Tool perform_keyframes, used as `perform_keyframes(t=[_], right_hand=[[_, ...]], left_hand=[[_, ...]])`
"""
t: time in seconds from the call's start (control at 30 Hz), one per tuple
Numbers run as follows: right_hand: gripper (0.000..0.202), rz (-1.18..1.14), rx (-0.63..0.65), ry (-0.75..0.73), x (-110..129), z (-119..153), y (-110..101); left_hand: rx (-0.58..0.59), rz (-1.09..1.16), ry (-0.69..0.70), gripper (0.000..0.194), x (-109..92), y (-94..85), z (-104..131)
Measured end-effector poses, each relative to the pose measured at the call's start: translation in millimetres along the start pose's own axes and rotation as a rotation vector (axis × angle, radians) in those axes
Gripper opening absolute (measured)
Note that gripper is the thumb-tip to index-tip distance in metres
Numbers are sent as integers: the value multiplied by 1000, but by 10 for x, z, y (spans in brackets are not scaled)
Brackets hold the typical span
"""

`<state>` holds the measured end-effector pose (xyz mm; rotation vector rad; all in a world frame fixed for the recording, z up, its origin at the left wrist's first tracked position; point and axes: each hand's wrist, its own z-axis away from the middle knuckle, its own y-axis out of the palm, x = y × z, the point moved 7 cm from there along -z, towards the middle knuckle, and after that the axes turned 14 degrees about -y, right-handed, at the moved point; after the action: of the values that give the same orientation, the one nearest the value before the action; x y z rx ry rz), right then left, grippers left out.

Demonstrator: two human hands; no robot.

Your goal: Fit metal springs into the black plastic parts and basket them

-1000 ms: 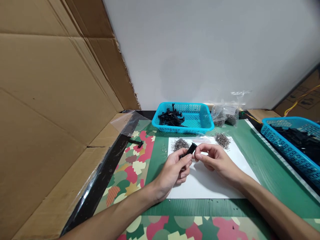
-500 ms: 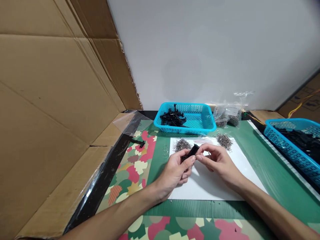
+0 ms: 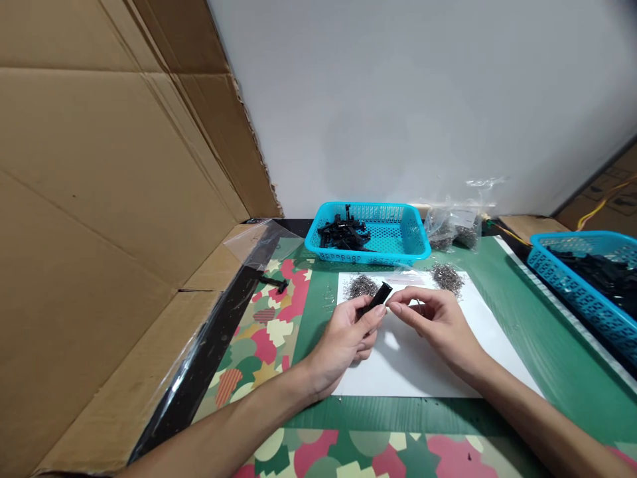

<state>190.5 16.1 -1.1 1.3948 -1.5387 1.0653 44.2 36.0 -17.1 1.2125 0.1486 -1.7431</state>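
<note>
My left hand (image 3: 352,330) is closed around a black plastic part (image 3: 379,297), its far end sticking out up and to the right. Just right of that end, my right hand (image 3: 432,317) pinches thumb and forefinger together; whatever is between the fingertips is too small to make out. Both hands are over a white sheet of paper (image 3: 423,375). Behind the left hand lies a pile of small metal pieces (image 3: 362,286), and a second pile of small metal pieces (image 3: 448,279) lies beyond the right hand.
A blue basket (image 3: 368,257) with black parts stands at the back, beside clear bags of metal pieces (image 3: 455,229). Another blue basket (image 3: 582,285) of black parts is at right. One black part (image 3: 275,284) lies at left, near a cardboard wall (image 3: 99,199).
My right hand's fingertips have drawn slightly apart from the black part's end. The left hand and the part have shifted slightly to the left.
</note>
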Motion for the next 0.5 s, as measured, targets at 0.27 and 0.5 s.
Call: perform_keyframes(t=[0.27,0.5], right_hand=[[17,141,-45,-68,90,51,27],[26,219,-18,-68,99,-5,-68]], left_hand=[[-96,-41,26,49,51,-60,-29],[-78,-39,-7,41,59,-50,-34]])
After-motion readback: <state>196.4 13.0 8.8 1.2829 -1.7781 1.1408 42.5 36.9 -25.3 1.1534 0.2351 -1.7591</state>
